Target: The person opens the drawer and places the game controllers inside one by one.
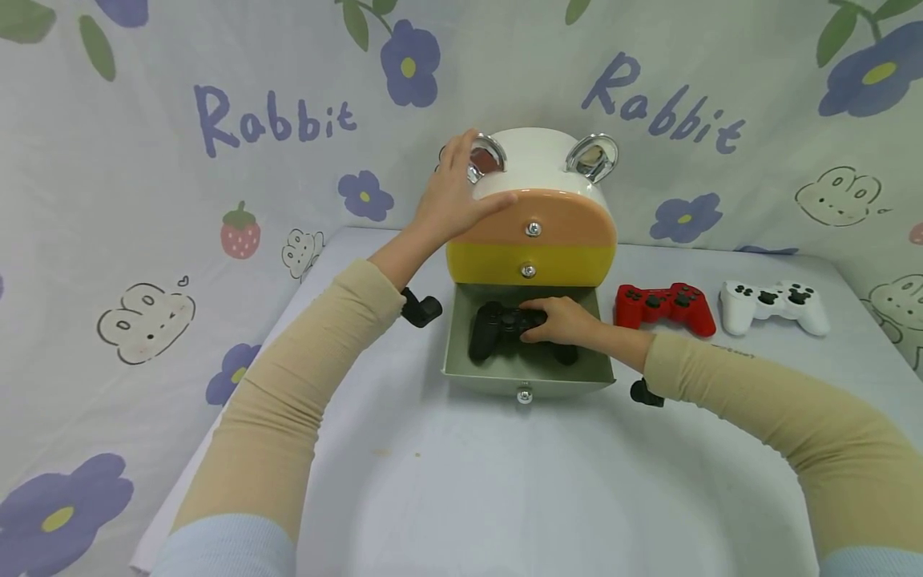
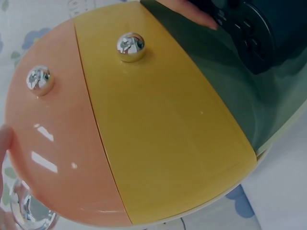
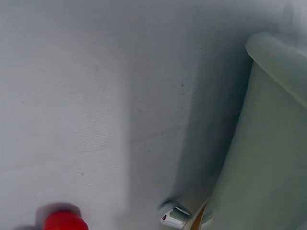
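Observation:
A small rounded chest (image 1: 530, 248) with an orange, a yellow and a green drawer stands at the back of the table. Its lowest, green drawer (image 1: 461, 353) is pulled out, and a black game controller (image 1: 487, 330) lies inside. My right hand (image 1: 566, 322) reaches in over the drawer's right wall and grips the controller's middle. Against the chest's upper left side, by a chrome ear-shaped handle (image 1: 490, 152), rests my left hand (image 1: 453, 192) with its fingers extended. In the right wrist view only the green drawer's outer wall (image 3: 268, 143) shows; the hand is out of frame.
A red game controller (image 1: 665, 308) and a white one (image 1: 775, 306) lie on the table right of the chest. The table has a white cloth (image 1: 497, 489). A patterned cloth (image 1: 288, 192) hangs behind. Each drawer has a round chrome knob (image 1: 525, 396).

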Available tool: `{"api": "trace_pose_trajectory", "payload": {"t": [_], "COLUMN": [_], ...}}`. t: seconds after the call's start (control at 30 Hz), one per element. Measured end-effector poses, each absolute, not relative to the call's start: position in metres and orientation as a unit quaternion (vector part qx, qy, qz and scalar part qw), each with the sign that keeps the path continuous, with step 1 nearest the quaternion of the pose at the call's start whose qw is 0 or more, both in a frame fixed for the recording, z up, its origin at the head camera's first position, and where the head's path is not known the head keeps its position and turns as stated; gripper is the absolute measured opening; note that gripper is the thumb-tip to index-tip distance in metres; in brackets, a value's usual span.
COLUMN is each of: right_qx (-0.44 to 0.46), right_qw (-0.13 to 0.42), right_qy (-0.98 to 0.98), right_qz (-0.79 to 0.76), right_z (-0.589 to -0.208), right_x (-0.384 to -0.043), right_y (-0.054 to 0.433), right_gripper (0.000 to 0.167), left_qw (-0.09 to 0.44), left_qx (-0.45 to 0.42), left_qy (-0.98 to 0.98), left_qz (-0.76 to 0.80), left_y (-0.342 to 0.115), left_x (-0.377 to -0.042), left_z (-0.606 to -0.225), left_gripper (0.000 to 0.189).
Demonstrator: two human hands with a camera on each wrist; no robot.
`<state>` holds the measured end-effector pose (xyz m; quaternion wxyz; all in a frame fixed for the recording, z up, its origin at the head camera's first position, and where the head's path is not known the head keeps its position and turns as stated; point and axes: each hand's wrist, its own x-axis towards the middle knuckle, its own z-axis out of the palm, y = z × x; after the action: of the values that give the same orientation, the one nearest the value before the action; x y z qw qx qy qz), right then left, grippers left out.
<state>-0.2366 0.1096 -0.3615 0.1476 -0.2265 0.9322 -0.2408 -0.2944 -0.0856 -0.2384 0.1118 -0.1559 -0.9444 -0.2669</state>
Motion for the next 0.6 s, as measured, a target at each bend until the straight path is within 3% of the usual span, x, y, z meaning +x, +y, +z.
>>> {"api": "trace_pose_trajectory", "payload": {"t": [0.6], "right_qx": [-0.24], "right_qw": [0.129], "right_qy": [0.928], "right_qz": [-0.255], "right_z": [-0.345], "right_x": [-0.23], "right_y": [0.119], "right_gripper": [0.049], "left_qw": [0.113], "left_qx": [-0.155], "left_qy": [-0.946], "left_qz": [-0.26], "left_y": [-0.085], "left_x": [-0.295], "left_z": [-0.239], "left_gripper": [0.102]}}
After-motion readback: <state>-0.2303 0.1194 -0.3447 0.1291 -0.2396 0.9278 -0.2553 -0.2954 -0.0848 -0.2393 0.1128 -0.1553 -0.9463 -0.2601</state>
